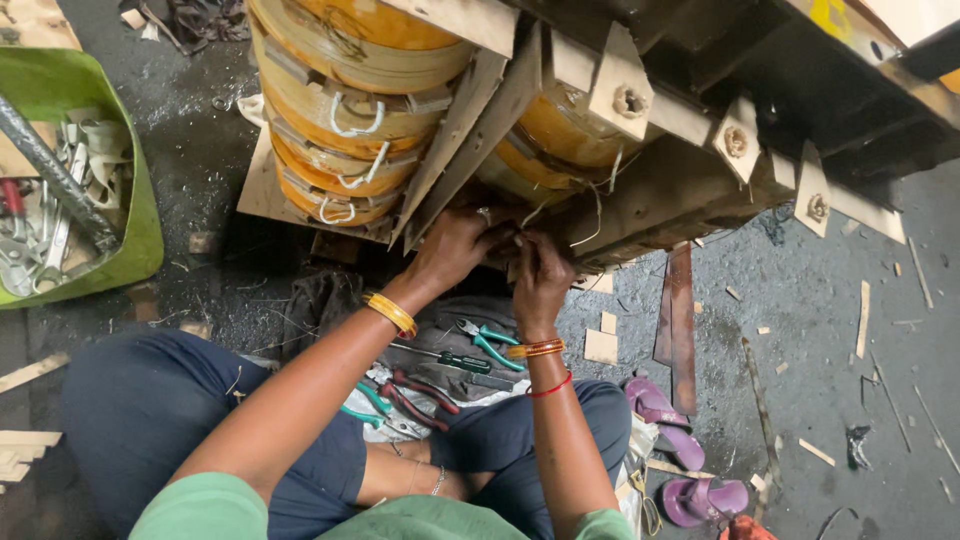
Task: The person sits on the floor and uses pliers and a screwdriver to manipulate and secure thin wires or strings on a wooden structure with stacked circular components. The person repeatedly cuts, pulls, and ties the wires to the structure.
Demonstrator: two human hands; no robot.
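Both hands at underside of yellow wound coil (560,130). Left hand (455,245) and right hand (540,270) fingers pinched on thin white cord (597,215). Best kept taut, close to card spacers (470,140). Pliers (485,340) lie in lap.

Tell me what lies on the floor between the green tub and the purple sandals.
In the head view, between the green tub and the purple sandals sit the person's crossed legs and a cloth with pliers, a screwdriver and red-handled cutters.
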